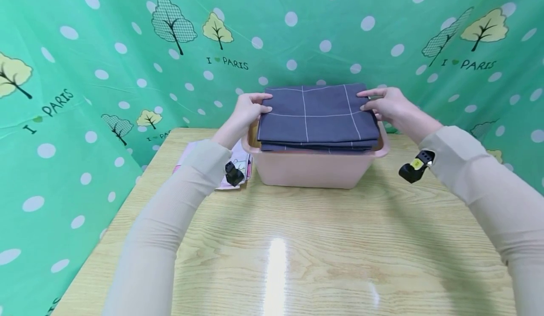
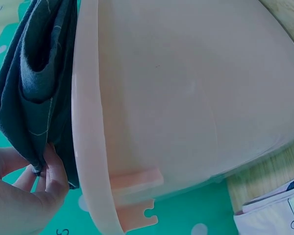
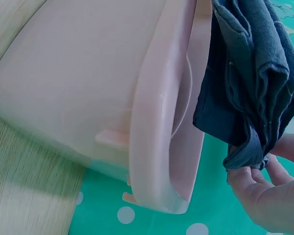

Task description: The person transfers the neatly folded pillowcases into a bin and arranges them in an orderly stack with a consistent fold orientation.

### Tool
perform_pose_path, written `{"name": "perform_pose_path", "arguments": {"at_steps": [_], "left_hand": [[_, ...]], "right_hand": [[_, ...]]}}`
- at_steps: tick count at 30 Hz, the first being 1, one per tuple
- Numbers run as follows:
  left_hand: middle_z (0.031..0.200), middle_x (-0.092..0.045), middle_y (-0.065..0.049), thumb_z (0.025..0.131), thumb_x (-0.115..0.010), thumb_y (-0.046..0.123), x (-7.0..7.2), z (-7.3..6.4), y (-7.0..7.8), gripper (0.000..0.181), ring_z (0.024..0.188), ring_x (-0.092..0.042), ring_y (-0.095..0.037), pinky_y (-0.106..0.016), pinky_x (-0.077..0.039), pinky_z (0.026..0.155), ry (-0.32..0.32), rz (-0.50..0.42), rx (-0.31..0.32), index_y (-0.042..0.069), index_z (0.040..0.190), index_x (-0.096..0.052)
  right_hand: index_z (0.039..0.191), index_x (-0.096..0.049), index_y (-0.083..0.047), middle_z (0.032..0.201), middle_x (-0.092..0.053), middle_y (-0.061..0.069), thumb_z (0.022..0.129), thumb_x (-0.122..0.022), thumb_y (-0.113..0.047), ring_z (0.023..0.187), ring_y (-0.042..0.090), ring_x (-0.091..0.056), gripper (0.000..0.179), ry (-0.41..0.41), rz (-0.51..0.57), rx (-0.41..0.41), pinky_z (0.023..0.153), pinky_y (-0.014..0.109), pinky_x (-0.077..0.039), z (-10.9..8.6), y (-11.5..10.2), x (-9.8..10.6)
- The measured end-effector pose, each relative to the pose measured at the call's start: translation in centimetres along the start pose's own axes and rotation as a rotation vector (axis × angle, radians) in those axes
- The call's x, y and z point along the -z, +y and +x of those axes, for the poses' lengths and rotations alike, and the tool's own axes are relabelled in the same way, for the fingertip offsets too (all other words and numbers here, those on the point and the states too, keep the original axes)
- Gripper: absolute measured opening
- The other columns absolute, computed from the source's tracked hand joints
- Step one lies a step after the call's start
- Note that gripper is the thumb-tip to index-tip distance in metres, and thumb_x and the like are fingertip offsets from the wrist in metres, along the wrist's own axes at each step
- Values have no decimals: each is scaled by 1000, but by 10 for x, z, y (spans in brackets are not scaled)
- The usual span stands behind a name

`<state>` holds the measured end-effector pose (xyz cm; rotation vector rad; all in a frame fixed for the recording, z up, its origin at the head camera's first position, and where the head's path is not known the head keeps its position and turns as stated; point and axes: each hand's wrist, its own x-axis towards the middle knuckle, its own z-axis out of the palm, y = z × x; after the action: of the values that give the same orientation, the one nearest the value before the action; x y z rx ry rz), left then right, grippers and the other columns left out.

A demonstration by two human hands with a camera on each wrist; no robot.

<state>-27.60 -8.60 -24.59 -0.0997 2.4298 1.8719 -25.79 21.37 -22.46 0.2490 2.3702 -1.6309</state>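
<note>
A folded dark blue cloth [image 1: 318,113] with thin white grid lines lies over the mouth of a pink plastic bin [image 1: 312,169]. My left hand [image 1: 250,108] pinches the cloth at its left side, thumb and fingers on the edge. On the opposite side my right hand [image 1: 384,103] grips the right edge the same way. Both wrist views show the cloth's folded layers [image 2: 39,73] beside the bin's rim [image 3: 159,112], with the fingers bunched round a lower corner. Most of the bin's inside is hidden under the cloth.
A pale printed cloth or packet [image 1: 238,165] with pink details lies on the wooden table [image 1: 323,240], left of the bin. A green dotted curtain [image 1: 314,32] with tree prints hangs right behind the bin and along the left side.
</note>
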Motion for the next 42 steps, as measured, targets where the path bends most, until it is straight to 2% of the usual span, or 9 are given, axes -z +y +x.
{"name": "perform_pose_path", "arguments": {"at_steps": [13, 21, 24, 27, 29, 31, 35, 38, 42], "left_hand": [[125, -49, -4, 79, -61, -3, -2, 6, -2, 41, 37, -28, -5, -18, -30, 42, 23, 14, -1, 12, 117, -59], [130, -46, -1, 80, -61, -2, -4, 10, -6, 39, 41, -29, -7, -18, -31, 44, 22, 48, -19, 11, 117, -59], [133, -44, 1, 80, -60, -3, -4, 11, -8, 38, 51, -37, -8, -17, -34, 47, 21, 54, -25, 9, 116, -60], [135, -41, 3, 79, -60, -4, -5, 13, -8, 37, 77, -49, -7, -17, -37, 53, 20, 63, -28, 7, 115, -60], [136, -40, 2, 79, -60, -6, -6, 13, -8, 37, 98, -49, -9, -17, -40, 59, 18, 70, -31, 6, 114, -60], [137, -39, 1, 79, -59, -7, -7, 14, -8, 38, 116, -41, -10, -17, -43, 70, 15, 79, -38, 5, 114, -59], [137, -39, -2, 80, -58, -7, -9, 15, -10, 36, 125, -34, -15, -22, -42, 86, 11, 96, -54, 3, 114, -59], [136, -39, -3, 80, -57, -7, -9, 16, -11, 36, 124, -35, -16, -24, -41, 89, 11, 108, -66, 3, 114, -59], [135, -41, -3, 80, -58, -6, -11, 17, -12, 35, 124, -35, -17, -23, -39, 92, 19, 140, -91, 2, 114, -59]], "right_hand": [[135, -37, -11, 131, -35, 15, 87, -50, 0, 63, 3, -57, 51, -22, -16, 14, 64, 19, -50, 8, -4, -1], [134, -40, -10, 107, -42, 7, 87, -52, -3, 49, 1, -41, 49, 0, -130, 50, 44, 15, -40, 13, 2, -1], [133, -40, -10, 102, -44, 6, 87, -52, -4, 47, 1, -39, 48, 5, -158, 61, 41, 16, -36, 14, 4, -2], [132, -41, -10, 103, -43, 5, 87, -52, -4, 48, 2, -38, 47, 12, -175, 67, 42, 17, -35, 16, 6, -2], [132, -42, -10, 110, -41, 7, 87, -52, -4, 48, 2, -38, 47, 13, -178, 68, 42, 17, -34, 17, 7, -3], [132, -42, -11, 120, -36, 7, 87, -52, -4, 48, 3, -37, 47, 13, -177, 65, 42, 18, -33, 18, 9, -3], [132, -42, -11, 112, -38, 7, 87, -52, -5, 47, 4, -35, 46, 15, -191, 63, 42, 19, -32, 20, 11, -3], [132, -42, -11, 100, -39, 4, 88, -52, -7, 46, 5, -33, 46, 15, -202, 65, 42, 20, -32, 21, 12, -3], [132, -42, -11, 109, -39, 6, 88, -52, -7, 46, 5, -34, 45, 21, -203, 67, 43, 20, -32, 21, 12, -3]]}}
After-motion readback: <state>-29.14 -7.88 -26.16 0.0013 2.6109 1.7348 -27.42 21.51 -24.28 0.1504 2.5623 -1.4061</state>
